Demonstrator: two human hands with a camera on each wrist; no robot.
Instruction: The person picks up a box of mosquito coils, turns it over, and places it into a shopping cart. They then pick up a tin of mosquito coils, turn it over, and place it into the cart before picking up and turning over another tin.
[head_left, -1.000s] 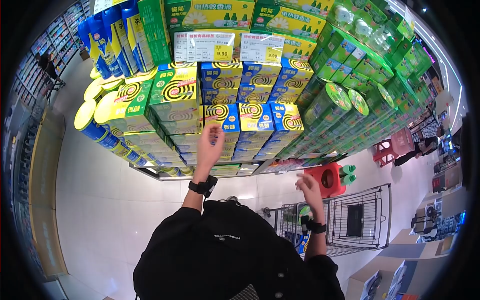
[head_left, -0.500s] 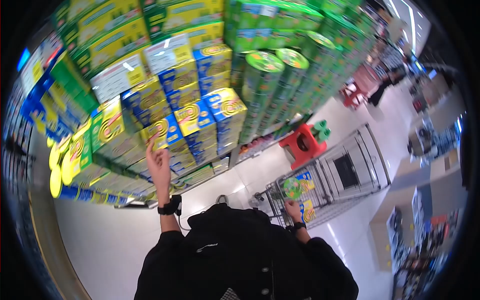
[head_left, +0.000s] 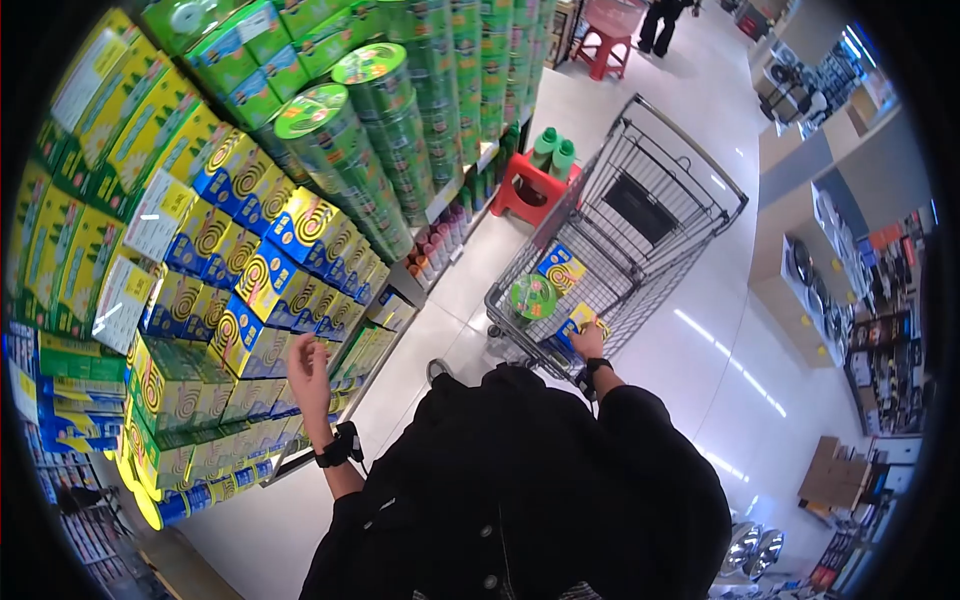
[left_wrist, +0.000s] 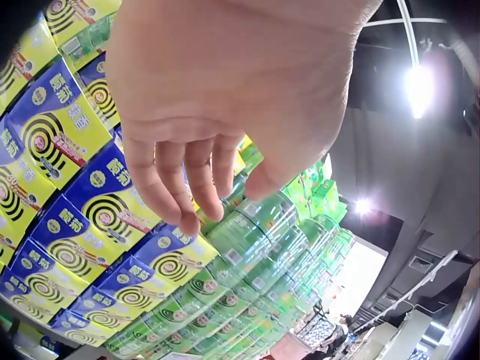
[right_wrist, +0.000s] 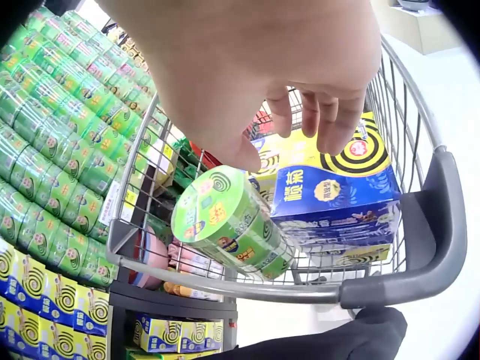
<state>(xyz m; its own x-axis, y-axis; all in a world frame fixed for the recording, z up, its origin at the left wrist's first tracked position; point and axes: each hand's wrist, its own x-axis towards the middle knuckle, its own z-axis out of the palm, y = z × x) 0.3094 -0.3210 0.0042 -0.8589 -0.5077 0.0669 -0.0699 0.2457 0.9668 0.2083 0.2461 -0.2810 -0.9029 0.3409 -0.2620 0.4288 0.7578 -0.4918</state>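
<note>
In the cart (head_left: 690, 225), my right hand (head_left: 592, 342) is over a blue-and-yellow box of mosquito coils (right_wrist: 337, 180). The fingers bend loosely, with the fingertips right at the box top in the right wrist view. Against that box leans a green cylindrical tub (right_wrist: 214, 202), close to my thumb. Another blue-and-yellow box (head_left: 562, 268) lies in the cart. My left hand (head_left: 310, 372) is raised beside the stacked mosquito coil boxes (head_left: 265, 280), fingers loosely bent with nothing in them. Its fingers overlap the boxes and green tubs (left_wrist: 247, 225) in the left wrist view.
Tall columns of green tubs (head_left: 330, 140) stand on the display. Price cards (head_left: 160, 215) hang among yellow-green boxes (head_left: 150, 110). A red stool (head_left: 520, 190) with green bottles (head_left: 553, 150) stands between display and cart. Shelves (head_left: 820, 260) line the right side; a person (head_left: 660, 28) is farther off.
The head view has swung right toward the cart. My right hand has gone down into the cart to the box. My left hand has stayed raised near the stacked boxes.
</note>
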